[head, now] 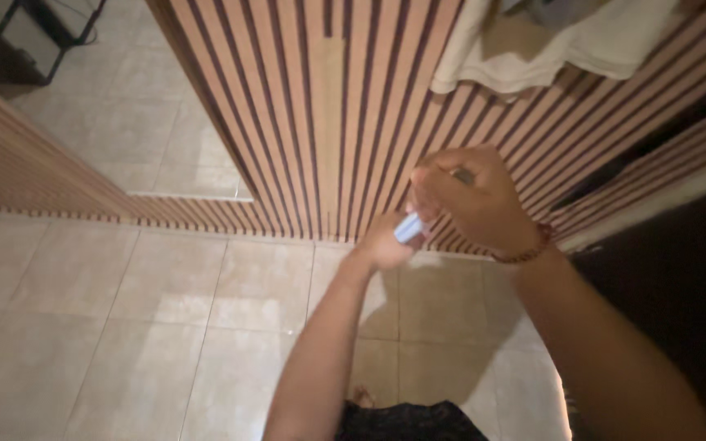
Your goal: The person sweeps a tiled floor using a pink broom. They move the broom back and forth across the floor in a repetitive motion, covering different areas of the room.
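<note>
**Small pale tube held between both hands before a slatted wall**

Slatted wood panelling (320, 122), in narrow upright strips with dark gaps, fills the upper middle of the view and runs down to the floor, where a lower run of the same slats continues along the left edge. Pale glossy floor tiles (124, 327) are spread across the lower left and centre, and a second patch of tile is seen beyond the panelling at the upper left corner. A dark, unlit area is found at the right edge. A light cloth (606, 41) is draped over the panelling near the top right corner.

Both hands are brought together in front of the slats, just above the line where panel meets floor. The right hand (480, 200) is curled on top, with a beaded bracelet (525, 253) worn at its wrist. The left hand (382, 245) is closed below it around a small pale blue-white tube (408, 229), only a short part of which shows between the fingers. Whether the tube is capped, or being twisted or pulled, cannot be told. No mark or change is visible on the slats near the hands, so nothing finished can be judged from the view.

Nothing lies between the hands and the panelling.
</note>
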